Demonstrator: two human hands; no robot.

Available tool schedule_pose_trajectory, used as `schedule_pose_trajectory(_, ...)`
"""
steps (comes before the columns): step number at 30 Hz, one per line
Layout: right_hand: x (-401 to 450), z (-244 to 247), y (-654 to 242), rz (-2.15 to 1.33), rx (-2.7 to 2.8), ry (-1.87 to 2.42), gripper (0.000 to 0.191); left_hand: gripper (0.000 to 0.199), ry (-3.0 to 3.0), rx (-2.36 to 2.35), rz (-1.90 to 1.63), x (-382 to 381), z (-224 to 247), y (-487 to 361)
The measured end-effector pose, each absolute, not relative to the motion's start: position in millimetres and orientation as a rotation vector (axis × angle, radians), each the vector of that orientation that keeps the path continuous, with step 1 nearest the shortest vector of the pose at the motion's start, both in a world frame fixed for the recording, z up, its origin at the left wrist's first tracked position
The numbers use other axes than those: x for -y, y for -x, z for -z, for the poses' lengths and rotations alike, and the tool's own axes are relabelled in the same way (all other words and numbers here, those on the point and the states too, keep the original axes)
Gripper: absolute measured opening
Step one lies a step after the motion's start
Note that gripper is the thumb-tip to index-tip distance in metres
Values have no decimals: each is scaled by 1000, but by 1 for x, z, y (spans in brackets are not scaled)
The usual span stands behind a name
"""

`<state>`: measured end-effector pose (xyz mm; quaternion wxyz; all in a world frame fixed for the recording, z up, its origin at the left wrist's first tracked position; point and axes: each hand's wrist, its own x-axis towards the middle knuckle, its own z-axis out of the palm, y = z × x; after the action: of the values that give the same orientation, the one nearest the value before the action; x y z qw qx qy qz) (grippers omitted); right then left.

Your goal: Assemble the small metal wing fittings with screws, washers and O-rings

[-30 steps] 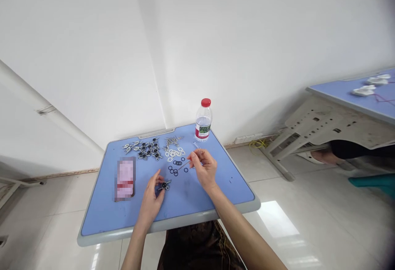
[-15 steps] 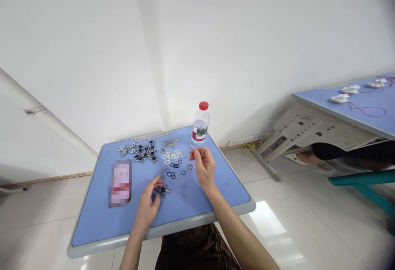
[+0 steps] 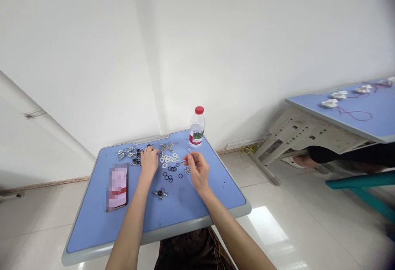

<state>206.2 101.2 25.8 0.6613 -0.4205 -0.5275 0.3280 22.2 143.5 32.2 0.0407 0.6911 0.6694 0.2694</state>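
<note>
My left hand [image 3: 149,162] is over the pile of small metal fittings with black round centres [image 3: 138,155], its fingers bent down among them. The fingertips are hidden, so whether they grip one is unclear. My right hand [image 3: 198,171] pinches a thin rod-like tool with a red part [image 3: 185,161], its tip pointing left towards the black rubber rings [image 3: 173,169]. One metal fitting [image 3: 160,194] lies alone near the table's front, touched by neither hand. Flat pale oval gaskets [image 3: 168,160] lie between the hands, and small shiny balls [image 3: 187,171] sit just left of my right hand.
A water bottle with a red cap [image 3: 196,128] stands at the back right of the blue table [image 3: 191,208]. A phone [image 3: 117,187] lies on the left. Small metal pins [image 3: 168,146] are at the back. A second table [image 3: 364,105] and a person's foot are to the right.
My left hand has left the single fitting near the front and moved up and away to the pile at the back. My right hand stays about where it was, still pinching the thin tool.
</note>
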Motion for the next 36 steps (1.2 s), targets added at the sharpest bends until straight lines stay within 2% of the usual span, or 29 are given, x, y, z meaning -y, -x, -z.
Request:
schedule_pose_trajectory(2,-100,-26,-206,-741,1207,950,14,18,-2125,-2056,-808,-147,-29,-20)
schedule_pose_trajectory(8,-97,-29,-205,-755,1210,940,16,15,-2099,-2014,-903,-123,-36,-14)
schedule_pose_trajectory(13,-96,-31,-204,-792,1234,921,18,14,-2059,-1890,-1006,-74,-43,-5)
schedule_pose_trajectory(20,-90,-34,-201,-847,1307,901,19,19,-1989,-1751,-1051,-3,-17,6)
schedule_pose_trajectory(36,-88,-37,-199,-850,1322,915,19,8,-2191,-1961,-866,5,-10,-9)
